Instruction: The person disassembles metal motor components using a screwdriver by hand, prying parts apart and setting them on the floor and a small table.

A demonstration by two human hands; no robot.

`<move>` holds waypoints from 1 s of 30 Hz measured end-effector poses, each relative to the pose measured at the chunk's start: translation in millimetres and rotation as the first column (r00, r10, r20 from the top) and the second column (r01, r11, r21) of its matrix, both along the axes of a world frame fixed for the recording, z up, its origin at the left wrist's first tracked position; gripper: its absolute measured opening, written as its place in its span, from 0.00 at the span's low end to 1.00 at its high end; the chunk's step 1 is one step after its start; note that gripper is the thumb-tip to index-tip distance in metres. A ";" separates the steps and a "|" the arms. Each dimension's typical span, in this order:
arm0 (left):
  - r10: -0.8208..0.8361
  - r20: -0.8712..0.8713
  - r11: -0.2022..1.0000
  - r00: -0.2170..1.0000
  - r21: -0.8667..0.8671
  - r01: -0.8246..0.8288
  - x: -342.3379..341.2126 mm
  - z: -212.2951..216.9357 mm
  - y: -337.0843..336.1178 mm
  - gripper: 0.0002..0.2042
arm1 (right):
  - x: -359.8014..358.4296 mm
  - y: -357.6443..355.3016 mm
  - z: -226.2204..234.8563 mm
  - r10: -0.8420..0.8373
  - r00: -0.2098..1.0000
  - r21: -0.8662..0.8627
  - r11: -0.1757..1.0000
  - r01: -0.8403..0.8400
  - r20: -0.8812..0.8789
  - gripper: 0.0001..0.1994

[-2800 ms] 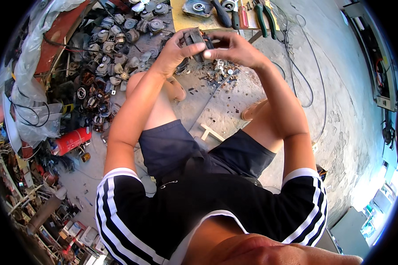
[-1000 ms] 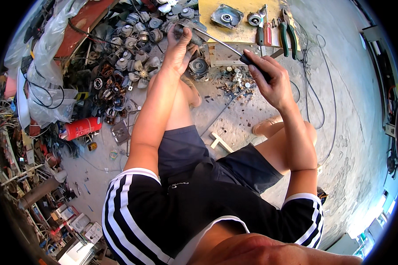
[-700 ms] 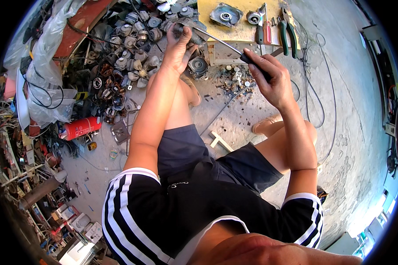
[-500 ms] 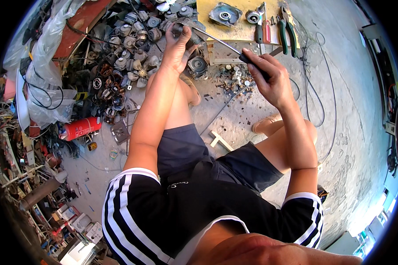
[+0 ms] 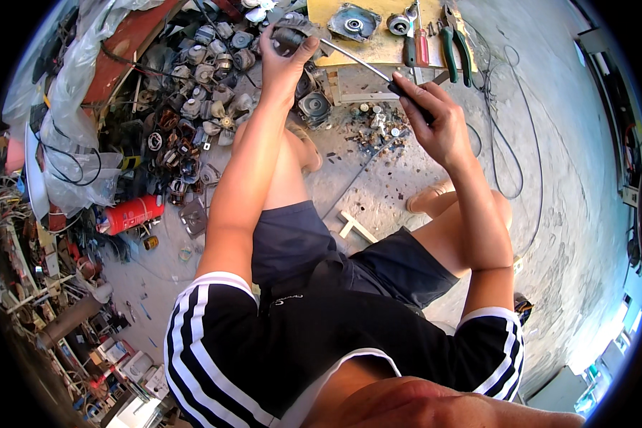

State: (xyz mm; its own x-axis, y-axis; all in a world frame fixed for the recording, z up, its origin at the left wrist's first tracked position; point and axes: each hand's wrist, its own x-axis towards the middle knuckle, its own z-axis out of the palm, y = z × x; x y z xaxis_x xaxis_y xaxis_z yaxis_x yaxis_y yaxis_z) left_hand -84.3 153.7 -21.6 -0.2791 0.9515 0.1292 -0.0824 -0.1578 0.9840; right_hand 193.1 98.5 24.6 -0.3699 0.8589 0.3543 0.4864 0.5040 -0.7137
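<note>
At nine o'clock of the view a red cylinder (image 5: 130, 214) lies on the floor (image 5: 549, 178), and a heap of small motors (image 5: 192, 107) spreads toward eleven o'clock. At twelve o'clock the left hand (image 5: 284, 53) is closed around a small grey motor part (image 5: 292, 32), held raised above the heap. A thin metal shaft (image 5: 357, 60) runs from that part toward one o'clock, where the right hand (image 5: 435, 121) grips a dark-handled screwdriver (image 5: 412, 96), fingers wrapped tight. Beyond the hands, a yellow board (image 5: 378, 46) carries a round metal cover (image 5: 353, 21) and green-handled pliers (image 5: 453, 43). Loose screws and debris (image 5: 374, 125) lie on the floor below the shaft.

Risk, as judged: the tip could slip off the part under pressure and strike the left fingers, since the part is braced only by the hand. A freed fastener could drop into the debris and be lost.

Compared with 2.8 seconds ago, the hands are now spread apart; then they were together over one piece. Since half a second ago, little has changed.
</note>
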 end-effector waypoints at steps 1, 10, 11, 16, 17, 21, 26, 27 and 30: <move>-0.012 -0.028 1.000 1.000 0.010 0.012 4.7 2.3 1.3 0.52 | 2.8 1.1 -1.7 -0.015 1.000 -0.006 1.000 0.015 0.005 0.20; 0.017 -0.499 1.000 0.867 0.011 -0.014 20.7 7.5 4.7 0.54 | 24.3 -2.7 -33.2 -0.086 0.995 0.049 0.995 0.084 0.049 0.20; 0.007 -0.499 1.000 0.867 0.006 -0.004 22.7 10.1 5.1 0.54 | 26.1 -4.1 -35.5 -0.095 0.994 0.056 0.994 0.092 0.053 0.20; 0.021 -0.441 0.995 0.897 -0.075 -0.060 23.6 19.1 24.0 0.45 | 23.7 -13.0 -52.9 -0.112 0.993 0.071 0.991 0.110 0.029 0.21; 0.071 -0.454 0.978 0.888 -0.143 -0.151 29.3 26.8 28.9 0.43 | 24.5 -13.7 -55.6 -0.117 0.993 0.082 0.990 0.115 0.026 0.22; 0.008 -0.403 0.932 0.915 -0.329 -0.153 16.9 13.6 73.9 0.38 | 22.4 -14.9 -52.7 -0.127 0.991 0.092 0.988 0.122 0.049 0.21; 0.274 -0.356 0.923 0.893 -0.163 -0.348 41.1 12.9 74.9 0.38 | 23.1 -14.0 -46.5 -0.115 0.993 0.084 0.990 0.114 0.013 0.18; 0.255 -0.306 0.931 0.917 -0.178 -0.319 40.4 12.1 75.9 0.37 | 23.9 -14.9 -44.4 -0.114 0.993 0.070 0.991 0.112 0.024 0.18; 0.200 -0.085 0.954 0.976 -0.209 -0.214 30.3 11.2 83.8 0.36 | 21.6 -17.4 -45.4 -0.101 0.995 0.066 0.993 0.101 0.005 0.18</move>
State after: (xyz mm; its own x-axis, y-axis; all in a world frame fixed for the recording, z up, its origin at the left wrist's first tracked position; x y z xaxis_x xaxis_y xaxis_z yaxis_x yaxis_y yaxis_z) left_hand -53.9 237.4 -10.4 -0.4707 0.8809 -0.0492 -0.0076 0.0518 0.9986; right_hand 214.6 81.1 -20.9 -0.2855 0.8668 0.4088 0.5427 0.4978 -0.6765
